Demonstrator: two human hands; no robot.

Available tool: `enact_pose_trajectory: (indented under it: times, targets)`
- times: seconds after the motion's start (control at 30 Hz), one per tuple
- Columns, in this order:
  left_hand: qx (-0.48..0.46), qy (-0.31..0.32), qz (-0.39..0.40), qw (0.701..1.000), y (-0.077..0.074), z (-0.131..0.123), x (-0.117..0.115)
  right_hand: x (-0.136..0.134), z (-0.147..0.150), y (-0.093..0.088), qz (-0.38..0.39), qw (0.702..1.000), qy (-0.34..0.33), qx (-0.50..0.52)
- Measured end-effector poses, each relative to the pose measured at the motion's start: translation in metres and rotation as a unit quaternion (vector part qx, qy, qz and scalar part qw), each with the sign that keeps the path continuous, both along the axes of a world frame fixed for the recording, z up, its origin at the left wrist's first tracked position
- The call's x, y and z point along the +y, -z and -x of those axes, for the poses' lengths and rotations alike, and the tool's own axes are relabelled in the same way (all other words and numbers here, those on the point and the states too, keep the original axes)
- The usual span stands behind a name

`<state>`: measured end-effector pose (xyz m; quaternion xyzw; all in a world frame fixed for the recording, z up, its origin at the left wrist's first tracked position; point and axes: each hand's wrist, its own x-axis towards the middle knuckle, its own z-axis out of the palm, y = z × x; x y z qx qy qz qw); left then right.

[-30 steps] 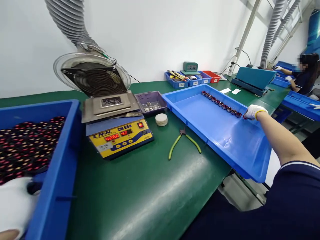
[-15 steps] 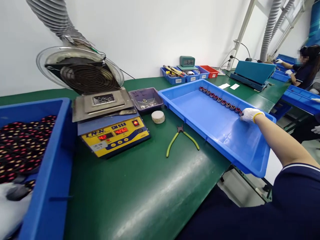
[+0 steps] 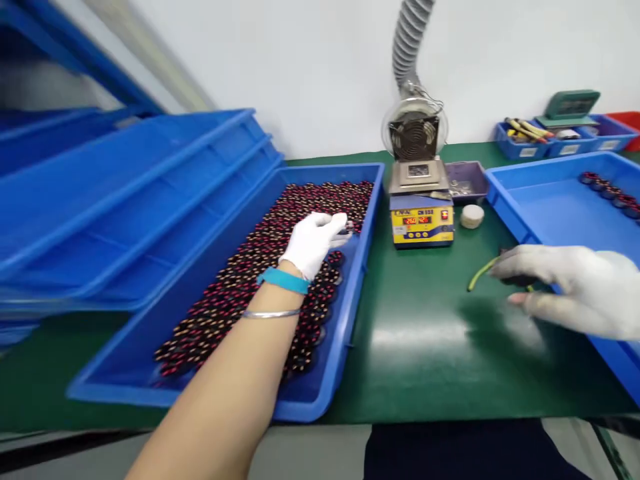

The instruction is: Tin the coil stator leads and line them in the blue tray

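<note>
In a white glove, my left hand (image 3: 313, 243) reaches over the right side of a blue tray (image 3: 345, 333) of small black round parts (image 3: 250, 273) with red and gold marks. A small dark part with a shiny top (image 3: 347, 229) is pinched in its fingertips. My right hand (image 3: 575, 287), gloved and blurred, hovers over the table beside another blue tray (image 3: 545, 220). Between its curled fingers and thumb shows a dark shape that I cannot make out. Green-handled pliers (image 3: 480, 275) lie behind that hand, partly hidden.
A yellow-fronted heating unit (image 3: 423, 230) with a fan stands between the trays. Right of it are a white round block (image 3: 472, 216) and a purple bin (image 3: 467, 180). Stacked blue trays (image 3: 165, 180) rise at left. A row of round parts (image 3: 607, 190) lies in the right tray.
My view has swung left. My right hand has left the row in the right tray and moved back over the table. My left hand is now fully in view over the left tray.
</note>
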<state>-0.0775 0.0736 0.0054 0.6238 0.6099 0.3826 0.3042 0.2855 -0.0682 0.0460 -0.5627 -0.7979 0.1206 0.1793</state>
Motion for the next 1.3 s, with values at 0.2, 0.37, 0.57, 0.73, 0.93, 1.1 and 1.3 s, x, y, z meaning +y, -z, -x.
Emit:
enact_pose_trajectory:
  times: [0.2, 0.37, 0.57, 0.73, 0.93, 1.1, 1.3]
  targets:
    - [-0.423, 0.189, 0.19, 0.866, -0.016, -0.06, -0.049, 0.038, 0.112, 0.009, -0.038, 0.992, -0.004, 0.123]
    - [-0.408, 0.222, 0.218, 0.858, -0.004, -0.082, -0.068, 0.056, 0.115, 0.03, 0.032, 0.972, 0.005, 0.231]
    - [-0.175, 0.187, 0.148, 0.955, -0.004, -0.082, -0.073, 0.051, 0.103, 0.035, -0.002, 0.995, -0.02, 0.095]
    - [-0.106, 0.182, 0.085, 0.974, 0.001, -0.083, -0.077, 0.052, 0.104, 0.036, 0.007, 0.996, -0.014, 0.09]
    - [-0.006, 0.148, -0.046, 0.988, 0.005, -0.081, -0.079, 0.051, 0.102, 0.042, 0.072, 0.981, -0.038, 0.176]
    - [-0.009, 0.149, -0.079, 0.986, 0.006, -0.082, -0.083, 0.05, 0.103, 0.042, 0.097, 0.971, -0.035, 0.217]
    - [0.05, 0.152, -0.1, 0.982, 0.003, -0.082, -0.085, 0.049, 0.102, 0.028, 0.073, 0.996, -0.032, 0.048]
